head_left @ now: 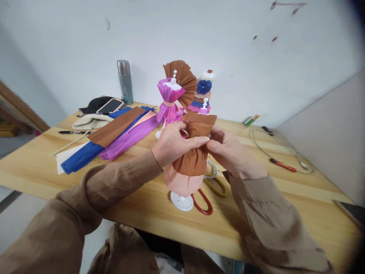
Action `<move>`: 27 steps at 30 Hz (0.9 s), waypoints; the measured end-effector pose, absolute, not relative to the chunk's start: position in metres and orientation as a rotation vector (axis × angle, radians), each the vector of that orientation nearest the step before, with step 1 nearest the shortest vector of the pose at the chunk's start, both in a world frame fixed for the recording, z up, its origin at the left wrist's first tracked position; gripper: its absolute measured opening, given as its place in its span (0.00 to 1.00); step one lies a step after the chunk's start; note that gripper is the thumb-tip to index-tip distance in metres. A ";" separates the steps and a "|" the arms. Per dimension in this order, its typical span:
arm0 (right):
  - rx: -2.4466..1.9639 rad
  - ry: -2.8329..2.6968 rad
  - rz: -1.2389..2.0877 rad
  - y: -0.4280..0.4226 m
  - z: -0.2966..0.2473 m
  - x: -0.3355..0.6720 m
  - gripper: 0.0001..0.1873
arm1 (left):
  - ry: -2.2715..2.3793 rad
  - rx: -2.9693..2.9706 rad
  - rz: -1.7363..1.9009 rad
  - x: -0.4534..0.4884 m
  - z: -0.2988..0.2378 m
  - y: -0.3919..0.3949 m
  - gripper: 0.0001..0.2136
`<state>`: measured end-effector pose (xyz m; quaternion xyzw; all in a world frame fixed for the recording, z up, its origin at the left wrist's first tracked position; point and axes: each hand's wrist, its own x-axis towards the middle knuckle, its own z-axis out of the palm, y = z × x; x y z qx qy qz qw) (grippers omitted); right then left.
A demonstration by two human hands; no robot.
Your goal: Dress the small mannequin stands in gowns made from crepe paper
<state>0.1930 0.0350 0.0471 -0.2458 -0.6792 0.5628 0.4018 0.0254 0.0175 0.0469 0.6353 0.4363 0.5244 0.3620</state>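
Brown crepe paper (192, 161) is wrapped round a small dress form, above a puffed pink paper skirt (184, 182). The form's white round base (181, 201) rests on the table. My left hand (178, 142) is closed on the brown paper at the waist, its thumb laid across the front. From the other side, my right hand (229, 150) pinches the same paper near the left thumb's tip. Above my fingers the paper flares upward; below them it falls in gathers. The form's body is hidden under the paper.
Behind stand a dress form in purple paper (170, 97) with a brown pleated fan (182, 78) and another with a blue rosette (204, 86). Scissors (205, 205) lie beside the base. Paper strips (116, 127), a phone (110, 105) and a flask (125, 82) are left; a cable (285, 146) lies right.
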 end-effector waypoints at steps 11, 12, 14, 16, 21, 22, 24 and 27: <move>-0.622 -1.644 1.504 0.046 0.038 0.199 0.22 | 0.986 1.629 1.415 0.014 0.038 0.011 0.19; -0.615 -1.628 1.508 0.047 0.038 0.202 0.21 | 1.008 1.623 1.394 0.010 0.038 0.006 0.16; -0.582 -1.605 1.482 0.051 0.038 0.209 0.22 | 1.063 1.581 1.333 0.002 0.035 -0.003 0.11; -0.518 -1.596 1.434 0.057 0.036 0.215 0.22 | 1.129 1.484 1.269 -0.006 0.028 -0.012 0.14; -0.441 -1.584 1.413 0.069 0.025 0.220 0.21 | 1.077 1.161 0.947 -0.014 0.007 -0.027 0.25; -0.427 -1.592 1.411 0.071 0.023 0.220 0.21 | 1.023 1.151 0.876 -0.014 0.004 -0.029 0.26; -0.379 -1.619 1.424 0.072 0.021 0.221 0.21 | 0.948 1.195 0.811 -0.012 0.001 -0.033 0.21; -0.279 -1.674 1.466 0.075 0.017 0.224 0.20 | 0.940 1.287 0.893 -0.007 -0.002 -0.039 0.13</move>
